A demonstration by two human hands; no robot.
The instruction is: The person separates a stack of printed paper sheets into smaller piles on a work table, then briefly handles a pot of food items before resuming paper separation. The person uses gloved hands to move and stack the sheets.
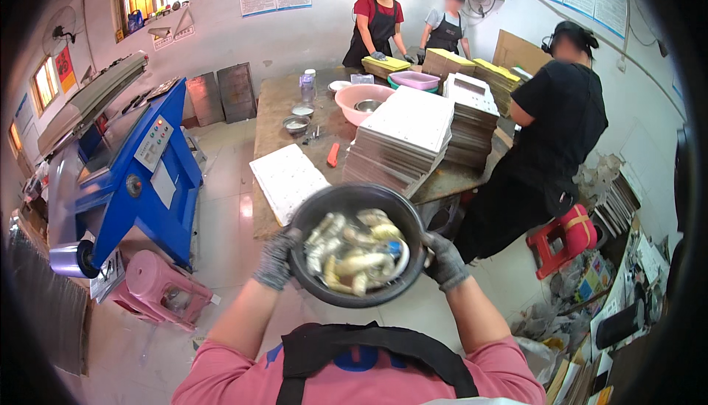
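Observation:
A round black basin (359, 300) is held up in front of my body, near the table's front edge. My left hand (276, 259), in a grey glove, is closed on the basin's left rim. On the opposite side my right hand (445, 260), gloved alike, grips the right rim. Inside lie several pale, yellowish and clear crumpled pieces (361, 263) and one blue bit (394, 248); motion blur hides their kind. Just beyond the basin are a white perforated sheet (287, 176) and a tall stack of white-topped boards (405, 128).
The brown table (276, 121) carries a pink basin (354, 104), small bowls and an orange-handled tool (332, 155). A person in black (560, 110) stands at the right; two others work behind. A blue machine (140, 169) and pink stools (158, 283) stand left, a red stool (549, 246) right.

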